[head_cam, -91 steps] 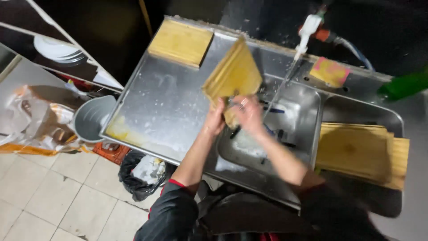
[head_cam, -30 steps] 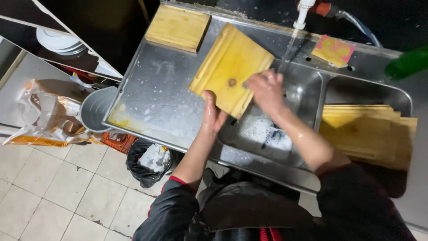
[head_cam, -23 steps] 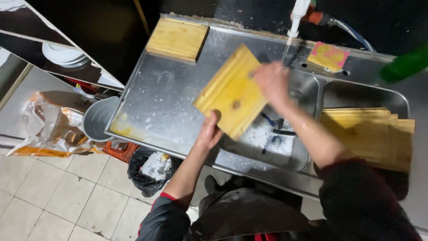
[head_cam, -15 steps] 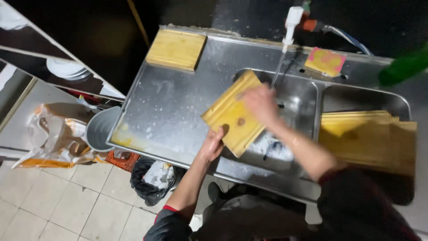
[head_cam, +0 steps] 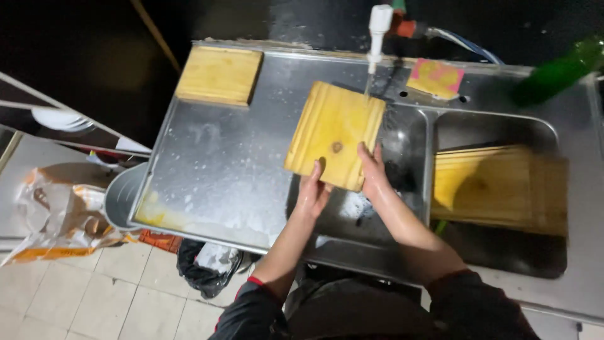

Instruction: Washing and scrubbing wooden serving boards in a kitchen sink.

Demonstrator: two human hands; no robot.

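Note:
A square wooden board (head_cam: 335, 133) with a dark knot is held over the left basin of a steel sink (head_cam: 415, 189), its far corner under the water stream from a white tap (head_cam: 378, 25). My left hand (head_cam: 313, 192) grips the board's near edge from below. My right hand (head_cam: 372, 171) holds the near right corner, fingers on top. Both forearms are wet.
A second wooden board (head_cam: 219, 74) lies on the wet drainboard (head_cam: 214, 170) at the far left. Stacked boards (head_cam: 497, 189) fill the right basin. A pink and yellow sponge (head_cam: 435, 78) and a green bottle (head_cam: 557, 69) sit behind the sink. A grey bucket (head_cam: 123, 195), bin bag (head_cam: 207, 267) and plastic bag (head_cam: 50, 220) stand below left.
The board has swung from tilted over the basin to lying flatter with its far edge under the tap. My right hand slid from the board's upper face to its near corner.

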